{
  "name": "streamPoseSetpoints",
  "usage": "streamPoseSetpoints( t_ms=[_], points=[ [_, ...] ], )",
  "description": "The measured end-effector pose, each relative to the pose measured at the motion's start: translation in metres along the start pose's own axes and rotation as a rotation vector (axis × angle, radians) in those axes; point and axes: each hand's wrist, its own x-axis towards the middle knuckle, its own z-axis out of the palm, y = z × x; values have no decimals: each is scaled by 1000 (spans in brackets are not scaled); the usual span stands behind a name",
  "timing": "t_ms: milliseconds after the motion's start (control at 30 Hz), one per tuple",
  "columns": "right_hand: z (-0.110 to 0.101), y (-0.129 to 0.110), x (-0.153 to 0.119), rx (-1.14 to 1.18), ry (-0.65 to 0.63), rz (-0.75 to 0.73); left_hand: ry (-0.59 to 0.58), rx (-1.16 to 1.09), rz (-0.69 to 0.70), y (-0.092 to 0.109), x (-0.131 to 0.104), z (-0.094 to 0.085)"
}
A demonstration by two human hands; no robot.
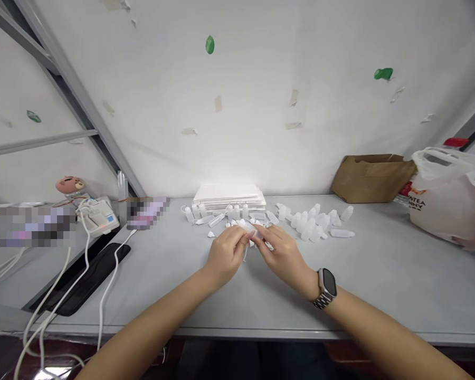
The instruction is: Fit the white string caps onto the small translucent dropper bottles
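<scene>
Your left hand [226, 252] and right hand [283, 254] pinch a small translucent bottle [247, 226] between them over the table [380, 279], near the upright bottles [236, 212], and too hard a squeeze could make it slip and topple them.

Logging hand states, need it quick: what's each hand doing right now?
Left hand: closed, holding a small, translucent white plastic bottle.
Right hand: closed in a pinch on the same bottle.
</scene>
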Motion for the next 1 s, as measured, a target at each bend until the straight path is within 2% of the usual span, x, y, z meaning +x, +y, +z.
streamPoseSetpoints(
  t_ms=[67,133,200,267,400,600,700,767,833,900,933,1000],
  points=[
    [-6,-3,6,303,-107,222,61,-72,-35,0,0,-4],
    [-11,-5,13,607,-224,392,165,-195,-147,0,1,-8],
    [-15,-6,17,811,-253,483,243,-355,-301,-1,4,-11],
    [-16,-6,18,951,-261,529,255,-470,-408,-1,8,-13],
    [-13,-7,15,1051,-302,545,197,-511,-453,2,13,-15],
    [-12,-9,13,1048,-343,562,150,-455,-380,4,9,-15],
    [-11,-9,12,980,-328,574,194,-334,-286,-3,6,-12],
    [-10,-9,13,938,-315,570,270,-134,-111,-10,4,-11],
    [-10,-9,13,898,-300,557,338,106,170,-17,4,-11],
    [-10,-10,14,842,-285,545,356,300,373,-21,6,-13],
    [-10,-10,13,805,-277,536,353,376,435,-22,7,-15],
    [-9,-11,11,688,-255,506,332,496,471,-22,8,-17]
  ],
)
